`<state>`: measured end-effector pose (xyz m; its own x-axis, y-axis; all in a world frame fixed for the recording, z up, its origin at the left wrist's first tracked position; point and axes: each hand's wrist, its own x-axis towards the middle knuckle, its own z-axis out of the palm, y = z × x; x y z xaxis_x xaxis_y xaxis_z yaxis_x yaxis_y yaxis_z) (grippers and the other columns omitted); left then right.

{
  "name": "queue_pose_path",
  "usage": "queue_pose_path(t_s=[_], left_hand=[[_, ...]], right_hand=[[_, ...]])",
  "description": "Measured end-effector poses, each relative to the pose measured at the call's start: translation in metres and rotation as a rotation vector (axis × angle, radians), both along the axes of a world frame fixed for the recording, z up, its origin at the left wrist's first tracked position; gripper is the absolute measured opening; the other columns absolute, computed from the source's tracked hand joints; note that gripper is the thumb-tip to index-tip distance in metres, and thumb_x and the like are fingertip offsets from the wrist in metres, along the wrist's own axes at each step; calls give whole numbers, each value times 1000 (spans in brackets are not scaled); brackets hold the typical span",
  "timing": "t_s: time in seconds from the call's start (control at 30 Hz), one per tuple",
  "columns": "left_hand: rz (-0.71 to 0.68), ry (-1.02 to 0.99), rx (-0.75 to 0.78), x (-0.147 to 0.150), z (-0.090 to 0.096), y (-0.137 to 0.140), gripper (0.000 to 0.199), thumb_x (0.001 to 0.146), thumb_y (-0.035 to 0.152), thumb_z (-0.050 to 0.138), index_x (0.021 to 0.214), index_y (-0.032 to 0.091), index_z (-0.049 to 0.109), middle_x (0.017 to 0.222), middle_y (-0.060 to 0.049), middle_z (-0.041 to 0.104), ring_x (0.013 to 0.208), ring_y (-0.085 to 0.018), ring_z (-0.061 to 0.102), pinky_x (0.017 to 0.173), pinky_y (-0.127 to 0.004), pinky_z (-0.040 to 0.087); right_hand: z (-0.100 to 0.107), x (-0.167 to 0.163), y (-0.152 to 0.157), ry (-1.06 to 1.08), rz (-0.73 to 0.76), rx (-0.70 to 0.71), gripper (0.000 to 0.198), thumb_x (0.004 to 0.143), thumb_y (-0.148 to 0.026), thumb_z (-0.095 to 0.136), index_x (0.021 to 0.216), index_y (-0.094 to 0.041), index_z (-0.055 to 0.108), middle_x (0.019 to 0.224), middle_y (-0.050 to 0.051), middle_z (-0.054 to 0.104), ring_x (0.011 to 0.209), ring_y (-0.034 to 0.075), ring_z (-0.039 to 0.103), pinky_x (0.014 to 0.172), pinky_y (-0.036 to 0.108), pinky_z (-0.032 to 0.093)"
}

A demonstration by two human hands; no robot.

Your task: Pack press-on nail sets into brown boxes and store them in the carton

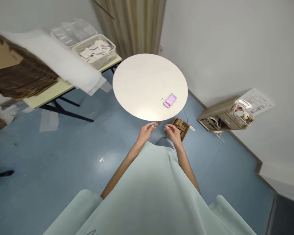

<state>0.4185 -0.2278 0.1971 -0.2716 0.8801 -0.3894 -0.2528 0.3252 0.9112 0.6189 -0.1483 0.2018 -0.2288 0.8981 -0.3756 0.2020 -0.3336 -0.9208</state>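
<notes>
A round white table [139,81] stands in front of me. My left hand [147,131] is just short of its near edge, fingers loosely bent and slightly apart, with nothing visible in it. To the right, my right hand [174,133] mirrors it with curved fingers, also without a visible object. A gap separates the two hands. On the tabletop, towards the near right, lies a pink-purple item [170,101] that is blurred by pixels. Beside it is a tiny dark thin object [162,99].
An open box of brown blocks [182,127] sits on the floor behind my right hand, near a white power strip [192,128]. At left, a yellowish table [49,93] carries stacked cardboard [22,76], white sheeting [56,58] and a basket [105,60]. A wooden cabinet [222,114] stands right.
</notes>
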Motion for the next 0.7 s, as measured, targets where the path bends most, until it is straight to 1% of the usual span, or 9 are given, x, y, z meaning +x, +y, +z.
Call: queue_pose_path(t_s=[0.1,0.17,0.3,0.4,0.53,0.7], left_hand=[[110,-20,-3,-32,0,-19,54,101,58,66,138,19,79,149,-18,80,133,-33,80,120,-51,61],[180,-32,2,-52,0,-29,52,103,57,65,137,20,78,150,-17,80,133,-32,79,120,-50,61],[311,-40,-4,-97,0,-46,52,104,57,63,138,21,77,151,-16,80,134,-32,79,122,-50,59],[376,-9,-30,-138,1,-53,52,105,58,62,140,22,77,153,-16,79,137,-32,78,123,-50,58],[394,59,-73,-201,5,-51,54,108,59,61,144,22,76,155,-15,77,142,-32,75,126,-50,56],[401,118,-118,-284,16,-34,56,108,63,63,143,21,77,153,-16,78,139,-32,76,127,-52,56]], right_hand=[[12,-41,-5,-10,125,3,63,84,-76,87,119,-24,82,128,14,88,117,34,84,115,55,65],[16,-69,-5,-14,205,2,62,84,-75,87,118,-24,82,127,14,88,118,35,83,115,55,65],[15,-132,3,-4,321,-4,60,84,-74,87,117,-24,82,126,13,88,116,34,84,115,54,64],[10,-183,10,13,386,-16,58,85,-74,87,117,-25,82,125,13,88,114,33,84,115,54,64],[2,-251,20,67,450,-52,57,86,-74,88,117,-26,83,124,12,88,117,33,84,117,54,63],[-14,-333,41,116,453,-122,61,82,-77,89,115,-26,82,120,11,89,110,32,84,115,55,64]])
